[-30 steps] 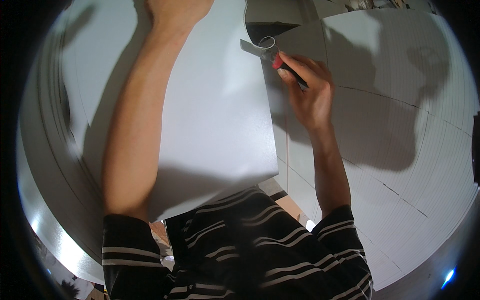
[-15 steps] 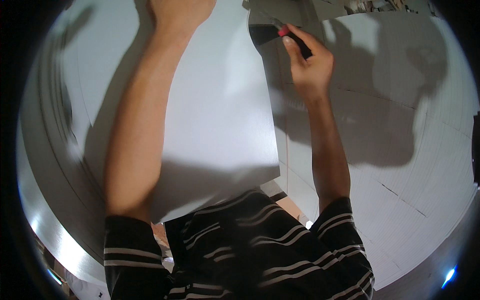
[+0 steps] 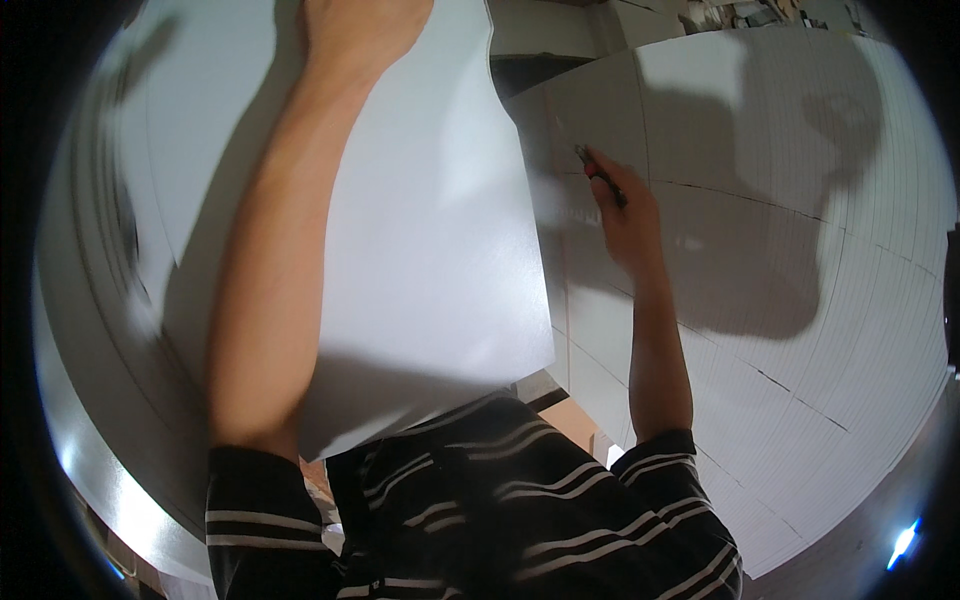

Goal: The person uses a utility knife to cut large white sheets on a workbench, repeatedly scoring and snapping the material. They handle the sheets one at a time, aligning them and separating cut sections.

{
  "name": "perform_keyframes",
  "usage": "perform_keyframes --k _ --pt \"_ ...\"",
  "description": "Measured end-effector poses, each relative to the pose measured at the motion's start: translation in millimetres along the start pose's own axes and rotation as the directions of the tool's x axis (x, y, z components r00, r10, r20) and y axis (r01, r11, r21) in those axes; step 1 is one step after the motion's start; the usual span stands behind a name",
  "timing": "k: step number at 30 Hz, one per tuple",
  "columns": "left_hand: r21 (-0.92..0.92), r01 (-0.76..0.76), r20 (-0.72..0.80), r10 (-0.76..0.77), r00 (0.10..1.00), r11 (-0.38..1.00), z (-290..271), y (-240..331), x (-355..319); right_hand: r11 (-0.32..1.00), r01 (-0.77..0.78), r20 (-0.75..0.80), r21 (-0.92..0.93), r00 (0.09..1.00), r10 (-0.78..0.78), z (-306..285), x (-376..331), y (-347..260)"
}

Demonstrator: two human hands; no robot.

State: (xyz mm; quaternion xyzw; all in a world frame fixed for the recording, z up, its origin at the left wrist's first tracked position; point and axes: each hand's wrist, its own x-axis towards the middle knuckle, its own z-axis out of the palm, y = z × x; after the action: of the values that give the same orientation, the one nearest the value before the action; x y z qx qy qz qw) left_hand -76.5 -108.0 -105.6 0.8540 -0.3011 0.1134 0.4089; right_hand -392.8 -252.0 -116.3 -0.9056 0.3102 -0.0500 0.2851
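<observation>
A large smooth white sheet (image 3: 440,230) lies in front of me, its near edge against my striped shirt. My left arm stretches across it. My left hand (image 3: 368,30) rests at the sheet's far part, and its fingers are cut off by the top of the view. My right hand (image 3: 628,215) is closed around a utility knife (image 3: 606,182) with a black and red handle. Its metal end points away from me. The knife is to the right of the sheet's wavy right edge, over a pale lined surface, apart from the sheet.
A wide pale surface with thin lines and dark slits (image 3: 790,390) spreads to the right, under my shadow. Small cluttered items (image 3: 740,14) stand along the far edge. At the lower left runs a shiny curved metal rim (image 3: 130,500).
My right hand has drawn the knife back toward me, away from the sheet's far right edge. My left hand has stayed nearly in place, and the sheet has shifted slightly.
</observation>
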Motion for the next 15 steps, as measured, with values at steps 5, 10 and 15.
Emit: perform_keyframes --k 5,10,15 --pt "-0.038 0.012 0.047 -0.01 0.999 0.999 -4 7 1 0.879 0.458 -0.145 -0.135 0.868 -0.474 5 12 -37" --pt "-0.051 0.111 0.161 -0.102 0.982 0.992 -17 18 2 0.837 0.495 -0.125 -0.233 0.838 -0.531 6 27 -55" --pt "-0.038 0.03 0.061 -0.027 0.998 0.999 -19 21 1 0.828 0.49 -0.098 -0.274 0.842 -0.53 3 31 -58"
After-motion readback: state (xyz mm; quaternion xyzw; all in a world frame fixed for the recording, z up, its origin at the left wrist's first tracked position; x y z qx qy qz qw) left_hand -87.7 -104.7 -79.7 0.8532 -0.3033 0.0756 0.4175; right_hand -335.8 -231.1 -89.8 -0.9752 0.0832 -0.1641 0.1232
